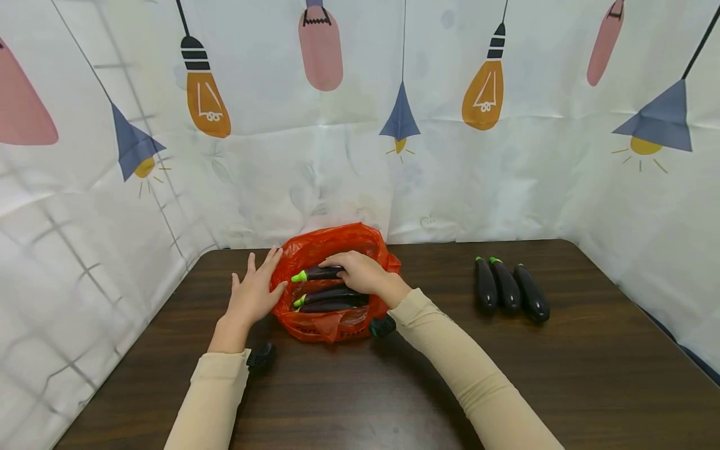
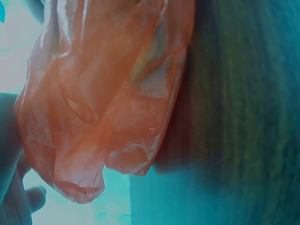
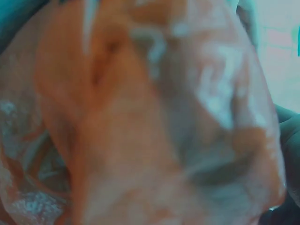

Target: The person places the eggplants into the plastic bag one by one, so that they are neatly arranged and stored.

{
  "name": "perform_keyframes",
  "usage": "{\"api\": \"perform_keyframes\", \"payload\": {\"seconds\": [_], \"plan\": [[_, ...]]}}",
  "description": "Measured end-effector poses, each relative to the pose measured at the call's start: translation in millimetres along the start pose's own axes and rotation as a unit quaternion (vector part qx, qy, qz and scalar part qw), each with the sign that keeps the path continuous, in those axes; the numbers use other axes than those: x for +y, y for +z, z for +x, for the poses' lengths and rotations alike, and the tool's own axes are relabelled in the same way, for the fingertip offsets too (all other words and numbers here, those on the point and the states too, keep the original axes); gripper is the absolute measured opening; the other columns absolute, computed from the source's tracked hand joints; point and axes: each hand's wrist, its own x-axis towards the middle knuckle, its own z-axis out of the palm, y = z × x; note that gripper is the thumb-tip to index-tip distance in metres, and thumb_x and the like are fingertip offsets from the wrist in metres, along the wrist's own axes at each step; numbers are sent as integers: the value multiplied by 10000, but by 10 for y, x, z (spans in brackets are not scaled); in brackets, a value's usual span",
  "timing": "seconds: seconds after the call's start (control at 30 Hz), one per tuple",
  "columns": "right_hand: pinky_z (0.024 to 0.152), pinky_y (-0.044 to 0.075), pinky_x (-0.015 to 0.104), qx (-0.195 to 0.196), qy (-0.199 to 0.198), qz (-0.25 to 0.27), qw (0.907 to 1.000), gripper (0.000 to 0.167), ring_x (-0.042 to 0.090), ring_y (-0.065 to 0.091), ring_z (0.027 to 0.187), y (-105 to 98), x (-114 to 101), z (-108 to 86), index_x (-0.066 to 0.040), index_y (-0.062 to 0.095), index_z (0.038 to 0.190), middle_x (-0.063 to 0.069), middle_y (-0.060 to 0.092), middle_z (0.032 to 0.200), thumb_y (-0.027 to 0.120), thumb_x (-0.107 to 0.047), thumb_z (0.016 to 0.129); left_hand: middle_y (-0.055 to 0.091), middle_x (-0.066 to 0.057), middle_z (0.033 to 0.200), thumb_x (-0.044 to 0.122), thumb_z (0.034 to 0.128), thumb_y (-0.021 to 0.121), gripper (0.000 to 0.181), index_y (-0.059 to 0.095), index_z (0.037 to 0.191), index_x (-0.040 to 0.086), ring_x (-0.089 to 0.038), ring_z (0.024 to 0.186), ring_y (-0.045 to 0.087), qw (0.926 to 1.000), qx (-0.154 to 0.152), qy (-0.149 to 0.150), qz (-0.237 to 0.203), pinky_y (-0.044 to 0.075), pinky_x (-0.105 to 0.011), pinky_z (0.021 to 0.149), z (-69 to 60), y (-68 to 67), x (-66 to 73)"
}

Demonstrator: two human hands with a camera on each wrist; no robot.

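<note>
A red plastic bag point(image 1: 312, 325) stands with its mouth wide on the brown table, and dark eggplants point(image 1: 332, 295) with green stem ends lie inside it. My right hand point(image 1: 360, 275) reaches into the bag and grips one eggplant point(image 1: 320, 273) above those. With its fingers spread, my left hand point(image 1: 250, 297) touches the bag's left rim. Red plastic point(image 2: 89, 108) fills much of the left wrist view, where part of the left hand point(image 2: 16, 201) shows at the edge. The bag point(image 3: 122, 131) blurs across the right wrist view and hides the right fingers.
Three more eggplants point(image 1: 509, 290) lie side by side on the right part of the table point(image 1: 427, 375). Behind the table hangs a white cloth point(image 1: 337, 169) printed with lamps and bulbs.
</note>
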Motion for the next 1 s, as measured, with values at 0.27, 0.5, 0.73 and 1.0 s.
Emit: {"api": "perform_keyframes", "payload": {"seconds": [0.27,0.5,0.73,1.0], "plan": [[1128,416,363,-234,140,-6,9996,433,217,544,1340,65,78,20,-136,626,1426,43,604,1437,576,13,1023,156,-131,1701,220,1009,625,767,217,1654,140,-507,1524,1,10000,-40,-18,-89,-11,-840,1055,-9,-1,6],[1138,405,366,-280,66,-131,9995,430,222,542,1346,155,137,18,-135,630,1423,45,611,1429,591,5,1019,146,-129,1702,216,1010,625,772,208,1656,143,-507,1523,-3,9998,-75,-18,-160,-13,-837,1057,-23,16,-6],[1115,426,330,-597,-91,-415,9973,421,196,571,1309,136,158,130,-155,650,1404,20,633,1401,578,7,1022,135,-124,1705,213,1010,624,771,208,1655,139,-501,1526,-11,9997,-84,-35,-211,-24,-834,1059,-19,20,-16],[1120,420,334,-998,103,-452,9939,436,193,552,1328,123,140,229,-197,634,1428,12,611,1430,560,-20,1037,129,-118,1708,215,1019,619,768,199,1658,144,-494,1528,-19,9997,-85,-29,-208,-23,-831,1062,-9,17,-3]]}}
